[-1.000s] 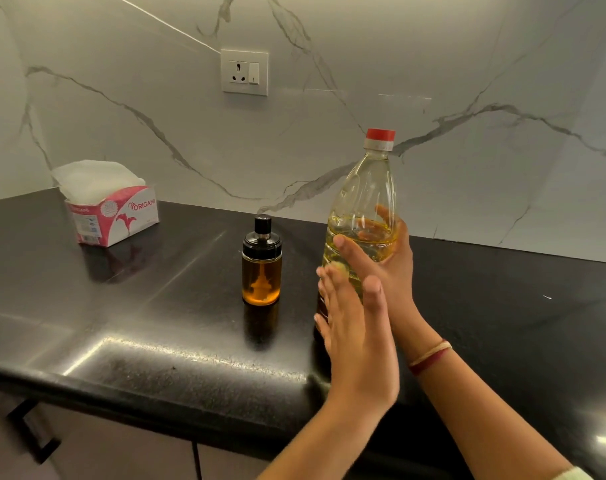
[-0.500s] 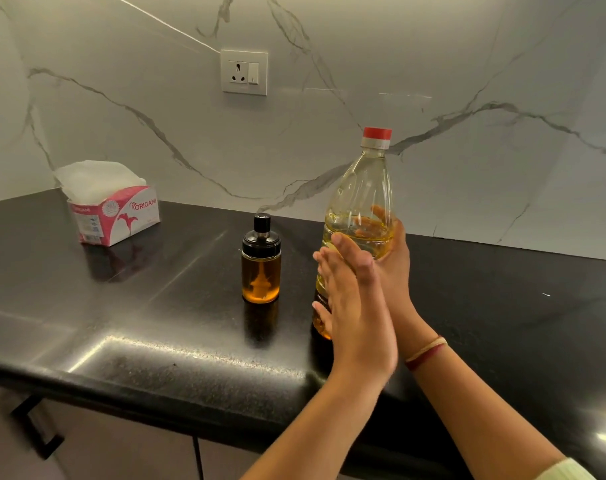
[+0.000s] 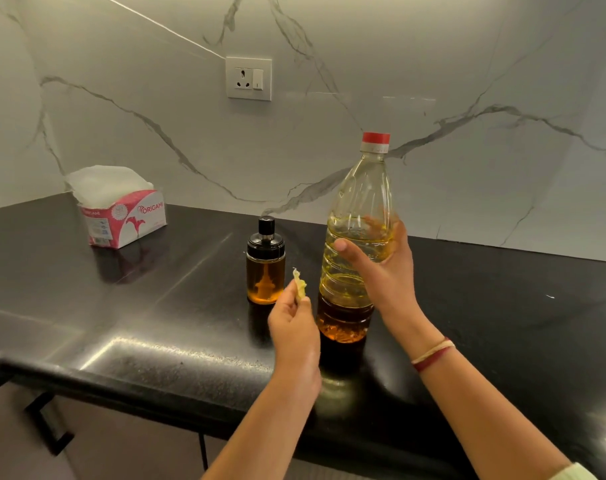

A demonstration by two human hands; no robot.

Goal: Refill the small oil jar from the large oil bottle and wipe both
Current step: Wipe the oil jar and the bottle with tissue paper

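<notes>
Head view. The large oil bottle is standing upright on the black counter, toward the front edge, with its red cap on. Pale oil is filling it to roughly mid-height; the lower part is showing darker amber.

The right hand is grasping the bottle at mid-body from the right side, with the thumb lying across the front and the fingers wrapping behind, visible through the plastic. A red and cream band is sitting on that wrist.

The left hand is pinching a small crumpled, yellowish scrap of tissue between thumb and fingertips. It is hovering just left of the bottle's lower half, apart from it.

The small oil jar is standing upright just left of the bottle, behind the left hand, with its black lid on and amber oil inside. Neither hand is touching it.

A pink and white tissue box is sitting well to the left near the marble wall, with white tissues bulging out of the top. A white wall socket is showing above the jar.
</notes>
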